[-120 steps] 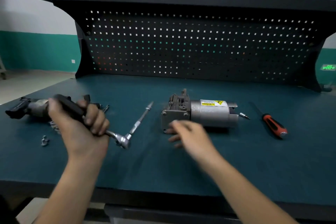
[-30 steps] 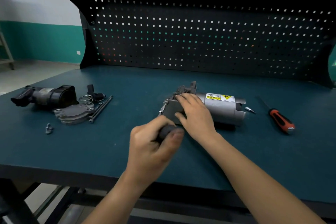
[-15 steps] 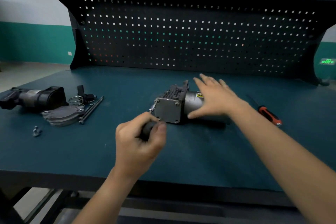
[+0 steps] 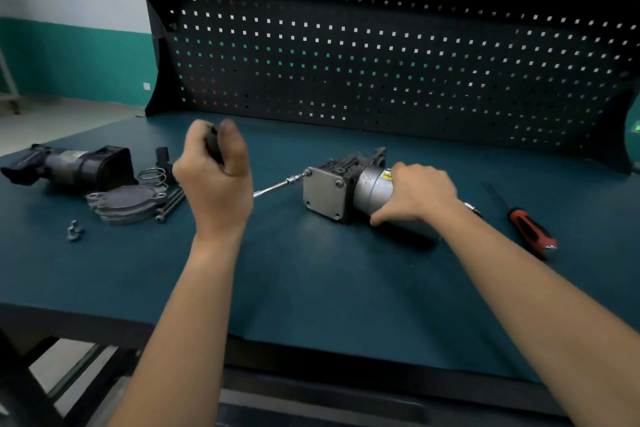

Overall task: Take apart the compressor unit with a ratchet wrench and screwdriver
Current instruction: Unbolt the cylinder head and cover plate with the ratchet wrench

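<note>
The compressor unit (image 4: 341, 189) lies on its side mid-bench, its square grey end plate facing left. My right hand (image 4: 417, 192) grips the unit's silver motor cylinder from above. My left hand (image 4: 214, 177) holds the black handle of the ratchet wrench upright; its chrome extension bar (image 4: 277, 186) runs right to a bolt at the plate's upper left corner. The wrench head is hidden behind my left hand.
A red and black screwdriver (image 4: 530, 230) lies to the right, with a small bit (image 4: 471, 208) by my right wrist. At left lie a removed black housing (image 4: 74, 165), grey cover plates (image 4: 126, 201), a spring (image 4: 152, 175), long bolts (image 4: 171, 203) and a small metal clip (image 4: 73, 229). A pegboard (image 4: 381, 55) backs the bench.
My left hand has swung the wrench handle up and to the left, with the extension still on the corner bolt. My right hand went from lying flat on the cylinder to gripping it.
</note>
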{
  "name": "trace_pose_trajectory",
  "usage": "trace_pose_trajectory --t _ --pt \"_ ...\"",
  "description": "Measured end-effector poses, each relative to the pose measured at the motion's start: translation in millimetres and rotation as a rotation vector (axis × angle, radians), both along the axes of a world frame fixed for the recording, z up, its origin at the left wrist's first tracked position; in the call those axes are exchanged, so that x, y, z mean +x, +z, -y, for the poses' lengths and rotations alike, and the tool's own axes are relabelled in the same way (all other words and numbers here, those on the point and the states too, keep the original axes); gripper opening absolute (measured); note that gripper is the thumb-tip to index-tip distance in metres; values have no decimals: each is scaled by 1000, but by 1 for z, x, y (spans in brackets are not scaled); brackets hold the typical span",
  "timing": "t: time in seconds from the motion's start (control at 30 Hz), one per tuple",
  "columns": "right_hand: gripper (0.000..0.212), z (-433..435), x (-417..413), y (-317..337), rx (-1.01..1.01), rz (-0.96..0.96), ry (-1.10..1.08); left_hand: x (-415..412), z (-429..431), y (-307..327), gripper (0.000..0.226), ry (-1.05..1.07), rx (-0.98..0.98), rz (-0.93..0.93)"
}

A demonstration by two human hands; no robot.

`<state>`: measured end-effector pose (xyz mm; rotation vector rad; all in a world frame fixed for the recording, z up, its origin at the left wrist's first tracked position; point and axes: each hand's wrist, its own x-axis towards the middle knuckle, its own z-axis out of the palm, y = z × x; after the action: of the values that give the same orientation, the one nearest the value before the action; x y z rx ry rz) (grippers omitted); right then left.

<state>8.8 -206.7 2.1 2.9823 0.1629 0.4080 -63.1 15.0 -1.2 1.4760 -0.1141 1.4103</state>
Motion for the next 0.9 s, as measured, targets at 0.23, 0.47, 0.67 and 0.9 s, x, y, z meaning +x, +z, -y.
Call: trace_pose_trajectory --t 0.23,0.47,0.67,0.9 --pt "64 -1 -6 -7 -19 87 21 26 -8 4 42 -370 -672 -289" --pt "65 10 3 1 -1 -35 101 6 -9 4 44 -462 -575 -258" --pt "67 17 9 1 -34 -54 178 -49 -19 0 44 -535 -482 -72" --pt "69 18 10 0 -43 -40 177 -60 6 -5 34 -435 -267 53"
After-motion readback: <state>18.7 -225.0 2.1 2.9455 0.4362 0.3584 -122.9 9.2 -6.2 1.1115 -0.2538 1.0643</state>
